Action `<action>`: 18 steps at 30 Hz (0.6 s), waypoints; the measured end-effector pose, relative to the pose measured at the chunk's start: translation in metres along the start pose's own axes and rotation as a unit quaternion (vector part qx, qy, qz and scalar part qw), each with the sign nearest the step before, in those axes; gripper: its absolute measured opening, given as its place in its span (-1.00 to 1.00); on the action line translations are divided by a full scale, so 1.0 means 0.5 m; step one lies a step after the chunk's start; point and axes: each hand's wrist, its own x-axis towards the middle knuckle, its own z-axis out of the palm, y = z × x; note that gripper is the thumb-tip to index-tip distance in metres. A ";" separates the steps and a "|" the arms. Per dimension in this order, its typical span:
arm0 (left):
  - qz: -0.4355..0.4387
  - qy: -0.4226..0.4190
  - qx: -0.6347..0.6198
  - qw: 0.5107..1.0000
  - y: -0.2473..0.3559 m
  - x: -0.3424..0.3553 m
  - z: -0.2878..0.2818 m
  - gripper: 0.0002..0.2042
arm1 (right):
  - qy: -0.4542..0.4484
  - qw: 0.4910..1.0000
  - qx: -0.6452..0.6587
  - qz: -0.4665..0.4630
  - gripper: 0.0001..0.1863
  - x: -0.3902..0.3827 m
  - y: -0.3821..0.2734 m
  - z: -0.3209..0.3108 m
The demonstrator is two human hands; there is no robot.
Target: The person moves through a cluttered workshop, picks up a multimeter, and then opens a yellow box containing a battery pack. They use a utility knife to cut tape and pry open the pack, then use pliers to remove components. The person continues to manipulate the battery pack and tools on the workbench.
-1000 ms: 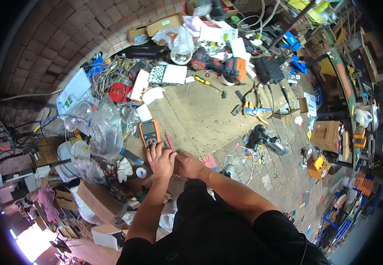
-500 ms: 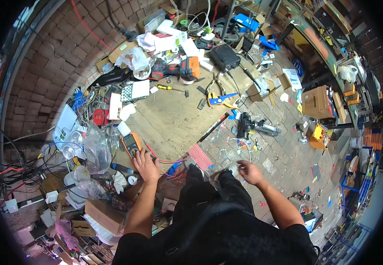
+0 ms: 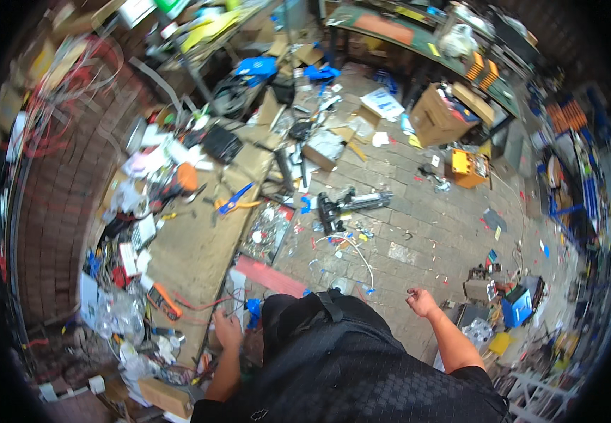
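My left hand (image 3: 228,328) is beside the right edge of the wooden workbench (image 3: 194,243), its fingers loosely apart and slightly blurred. Nothing shows in it. Left of it on the bench lies an orange multimeter (image 3: 164,302), with red leads (image 3: 203,306) running toward the hand. My right hand (image 3: 422,303) hangs in the air over the brick floor, its fingers curled in. Whether it holds anything small is hidden. Farther up the bench are orange-and-blue pliers (image 3: 235,200) and a cordless power tool (image 3: 178,185), blurred.
A black vacuum-like device (image 3: 340,209) lies on the brick floor (image 3: 407,233) amid scraps. A cardboard box (image 3: 438,116) and an orange box (image 3: 469,169) stand at far right. A blue case (image 3: 520,308) is among clutter to my right. A reddish strip (image 3: 270,275) lies ahead of me.
My view has swung to the right, so the bench now sits farther left. My left hand has come off the multimeter toward the bench edge. My right hand has moved outward, still curled.
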 end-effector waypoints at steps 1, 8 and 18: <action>-0.060 -0.011 -0.025 0.998 0.003 -0.017 0.032 -0.62 | 0.014 0.999 0.024 0.017 -0.53 -0.002 0.051 -0.003; -0.229 -0.432 -0.096 0.867 0.022 0.063 0.144 -0.78 | 0.128 0.938 0.298 0.126 -0.71 -0.102 0.281 0.020; -0.121 -0.506 -0.004 0.854 0.302 0.421 0.369 -0.90 | 0.256 0.887 0.275 0.270 -0.56 -0.240 0.308 0.082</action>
